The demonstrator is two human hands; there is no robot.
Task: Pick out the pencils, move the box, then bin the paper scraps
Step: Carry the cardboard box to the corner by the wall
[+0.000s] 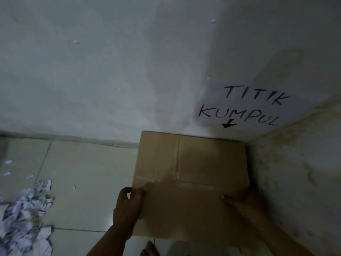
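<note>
A closed, taped brown cardboard box (191, 172) sits on the floor in the corner where two walls meet. My left hand (129, 206) grips the box's near-left edge, thumb on top. My right hand (238, 204) lies along the box's near-right side, fingers flat on the cardboard. A heap of crumpled paper scraps (27, 215) covers the tiles at the lower left, with a few small bits (8, 167) farther back. No pencils are visible.
A paper sign (245, 106) reading "TITIK KUMPUL" with a down arrow hangs on the wall just above the box. Pale floor tiles (83, 172) stretch left of the box. The stained side wall (299, 172) stands close on the right. My foot (149, 248) shows at the bottom.
</note>
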